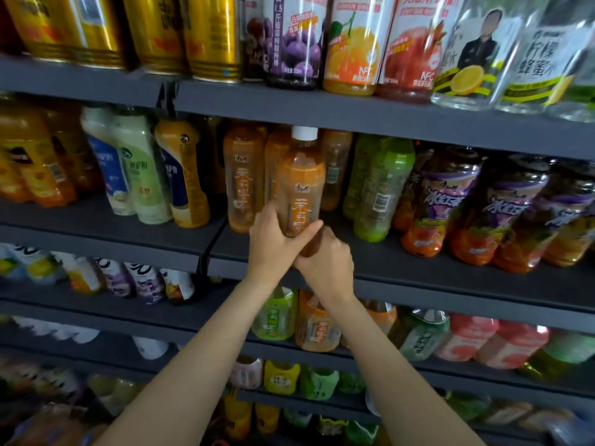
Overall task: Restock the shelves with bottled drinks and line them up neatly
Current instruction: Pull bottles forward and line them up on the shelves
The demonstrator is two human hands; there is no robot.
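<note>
An orange-labelled tea bottle with a white cap stands at the front of the dark shelf, in front of several bottles of the same orange tea. My left hand grips its lower part from the left, thumb stretched across the front. My right hand is curled round the bottle's base from the right and below. Both forearms reach up from the bottom of the view.
Green tea bottles stand right of the orange row, purple-labelled iced tea bottles further right. White and green drink bottles stand to the left. Gold cans and juice bottles fill the shelf above; more drinks fill the lower shelves.
</note>
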